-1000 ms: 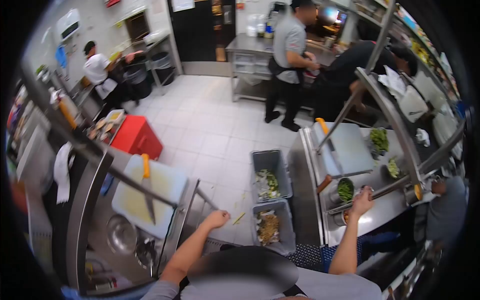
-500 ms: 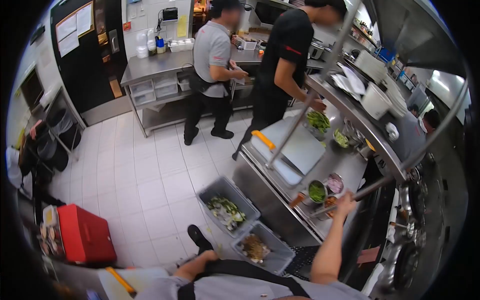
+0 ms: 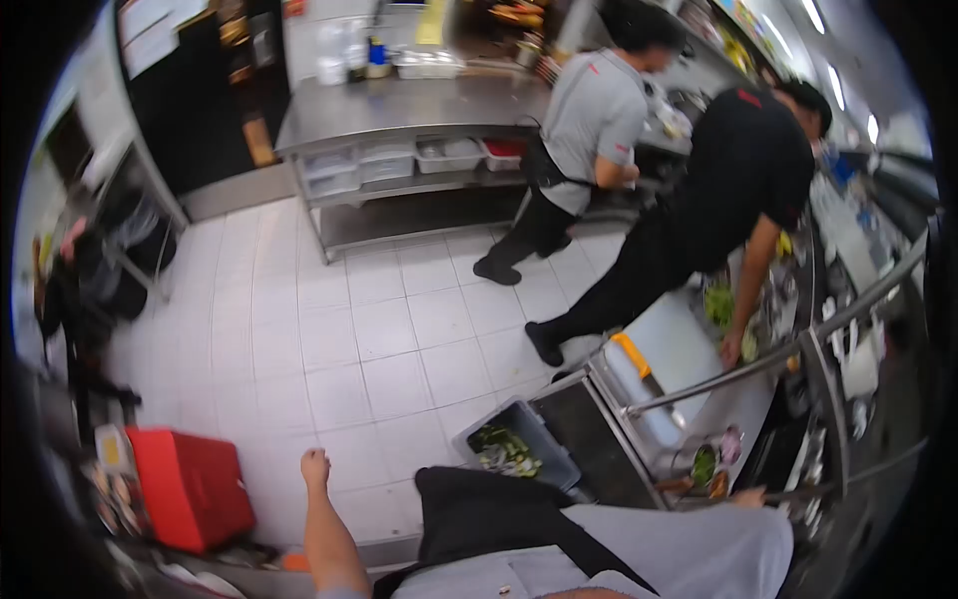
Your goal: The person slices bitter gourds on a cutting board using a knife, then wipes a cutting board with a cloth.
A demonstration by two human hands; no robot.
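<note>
My left hand (image 3: pixel 315 465) is held out over the white tiled floor, its fingers curled closed with nothing seen in them. At the lower right, my right hand (image 3: pixel 748 497) is wrapped on the metal rail (image 3: pixel 804 492) of the shelf frame; part of it is hidden by my sleeve. Close to that hand stand a metal pot of green pieces (image 3: pixel 705 462) and one with pink pieces (image 3: pixel 731 442). Behind them, an orange-handled knife (image 3: pixel 633 354) lies on a white cutting board (image 3: pixel 654 414).
A grey bin with vegetable scraps (image 3: pixel 519 444) stands on the floor before me. A red box (image 3: pixel 190 489) is at lower left. One person in black (image 3: pixel 733 170) leans over the counter; another in grey (image 3: pixel 597 125) stands by the steel table (image 3: pixel 399 110).
My left hand has swung out forward from my lap. My view has turned, and the rail with my right hand now sits lower. The person in black bends further over the counter.
</note>
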